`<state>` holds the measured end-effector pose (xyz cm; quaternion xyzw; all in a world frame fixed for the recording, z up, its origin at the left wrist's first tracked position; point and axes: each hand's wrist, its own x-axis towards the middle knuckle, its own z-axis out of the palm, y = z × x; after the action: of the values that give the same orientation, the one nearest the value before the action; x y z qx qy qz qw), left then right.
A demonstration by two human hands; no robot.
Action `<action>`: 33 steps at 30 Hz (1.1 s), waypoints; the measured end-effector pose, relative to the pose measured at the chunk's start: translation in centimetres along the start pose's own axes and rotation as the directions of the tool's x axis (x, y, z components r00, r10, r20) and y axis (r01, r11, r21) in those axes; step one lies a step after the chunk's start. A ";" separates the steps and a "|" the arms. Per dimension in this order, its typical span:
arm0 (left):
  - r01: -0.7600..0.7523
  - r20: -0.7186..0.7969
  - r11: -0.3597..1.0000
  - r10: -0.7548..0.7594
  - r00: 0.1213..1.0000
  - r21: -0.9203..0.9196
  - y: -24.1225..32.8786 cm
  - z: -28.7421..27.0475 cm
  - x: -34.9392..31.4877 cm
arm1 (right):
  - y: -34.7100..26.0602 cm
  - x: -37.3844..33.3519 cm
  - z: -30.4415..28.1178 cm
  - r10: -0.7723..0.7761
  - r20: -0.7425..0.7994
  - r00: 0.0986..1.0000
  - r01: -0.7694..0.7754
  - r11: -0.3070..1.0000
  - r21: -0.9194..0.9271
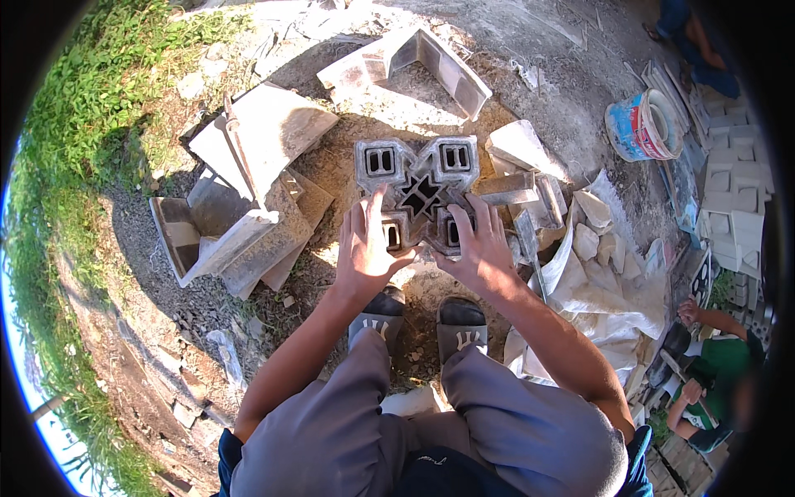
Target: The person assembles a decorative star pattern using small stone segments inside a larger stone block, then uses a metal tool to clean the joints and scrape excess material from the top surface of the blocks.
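A grey concrete breeze block (454,182) lies in front of my feet, with a square opening near each corner and a star-shaped cut-out in the middle. My left hand (364,248) grips its near left corner, fingers along the side and thumb at the near edge. At the near right corner, my right hand (480,255) holds it the same way. Both palms hide parts of the block's near corners. Whether its underside touches the ground cannot be made out.
Angled slabs (265,132) lie left, with another angled piece (447,70) beyond. Right are broken pieces, a white sheet (571,290) with rubble, a blue-and-white bucket (644,126) and stacked blocks (733,190). A person in green (719,369) works lower right; another person's leg (702,41) shows upper right.
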<state>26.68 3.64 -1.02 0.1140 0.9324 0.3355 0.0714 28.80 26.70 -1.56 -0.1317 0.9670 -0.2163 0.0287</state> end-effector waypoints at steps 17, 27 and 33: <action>-0.148 -0.294 0.980 0.182 0.938 0.135 0.0 1.2 -0.3 | -1.2 -0.6 -0.1 -0.027 -0.054 0.998 0.022 0.995 -0.096; -0.160 -0.301 0.979 0.191 0.934 0.122 0.5 1.3 -0.4 | -1.8 0.0 -0.5 0.058 0.027 0.998 -0.055 0.994 -0.099; -0.186 -0.285 0.975 0.214 0.934 0.121 0.2 1.2 -0.4 | -2.0 0.3 -0.7 0.060 0.039 0.997 -0.057 0.994 -0.088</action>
<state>27.38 4.41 -1.73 0.1598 0.9305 0.3110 -0.1090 28.92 25.18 -0.12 -0.1090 0.9781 -0.1701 0.0494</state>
